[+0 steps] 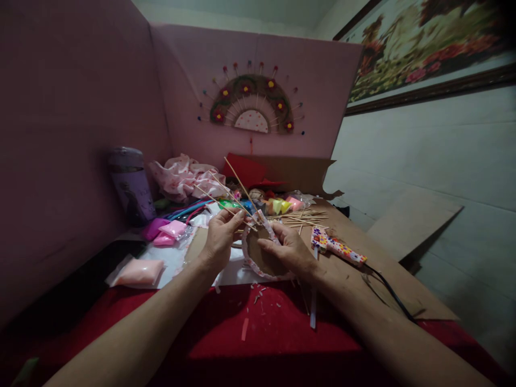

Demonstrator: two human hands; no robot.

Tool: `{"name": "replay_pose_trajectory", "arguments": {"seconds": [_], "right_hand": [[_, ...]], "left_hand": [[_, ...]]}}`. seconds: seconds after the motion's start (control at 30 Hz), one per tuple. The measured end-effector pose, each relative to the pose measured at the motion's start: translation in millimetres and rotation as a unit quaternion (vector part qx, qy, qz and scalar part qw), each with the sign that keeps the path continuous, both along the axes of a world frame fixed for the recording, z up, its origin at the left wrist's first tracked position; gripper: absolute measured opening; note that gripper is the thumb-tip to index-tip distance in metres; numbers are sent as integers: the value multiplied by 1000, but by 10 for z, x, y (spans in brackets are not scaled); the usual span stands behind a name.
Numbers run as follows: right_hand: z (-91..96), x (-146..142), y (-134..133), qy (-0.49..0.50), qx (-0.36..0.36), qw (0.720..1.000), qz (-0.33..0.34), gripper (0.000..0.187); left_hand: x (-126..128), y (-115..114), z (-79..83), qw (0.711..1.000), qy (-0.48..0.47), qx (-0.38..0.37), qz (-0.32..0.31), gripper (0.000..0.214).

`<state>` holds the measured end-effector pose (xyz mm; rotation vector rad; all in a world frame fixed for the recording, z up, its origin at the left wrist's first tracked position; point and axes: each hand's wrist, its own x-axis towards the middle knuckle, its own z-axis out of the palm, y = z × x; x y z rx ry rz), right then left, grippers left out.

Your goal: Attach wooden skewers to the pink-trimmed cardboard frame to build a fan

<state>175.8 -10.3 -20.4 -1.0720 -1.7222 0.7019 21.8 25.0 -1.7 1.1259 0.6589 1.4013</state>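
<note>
My left hand [224, 232] pinches a thin wooden stick [207, 194], its lower end at the edge of a cardboard piece. My right hand [291, 248] grips that cardboard piece [258, 252], half-round in outline, its rim wrapped in pale patterned fabric. Two more wooden sticks [237, 174] fan up and to the left from its upper edge; I cannot tell how they are fixed. Close to my right hand, a flower-patterned glue gun [336, 246] lies on brown cardboard, with a translucent glue stick [313, 309] at its tip end.
Loose wooden sticks [308, 216] lie behind my right hand. Clay packets [139, 270], pink cloth [185, 174] and a purple tumbler [132, 185] stand on the left. A decorated fan shape [252, 102] hangs on the pink back panel. Scraps litter the red tablecloth [226, 333].
</note>
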Motion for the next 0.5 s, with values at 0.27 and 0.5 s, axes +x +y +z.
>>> {"name": "replay_pose_trajectory", "arguments": {"seconds": [0.27,0.5], "right_hand": [[-13,0,7,5,-2,1000,1,22],[-11,4,2,3,-1,1000,-3,19]], "left_hand": [[-4,1,-2,1000,1,3,-3,28],[-1,2,-9,1000,1,2,-1,28]]}}
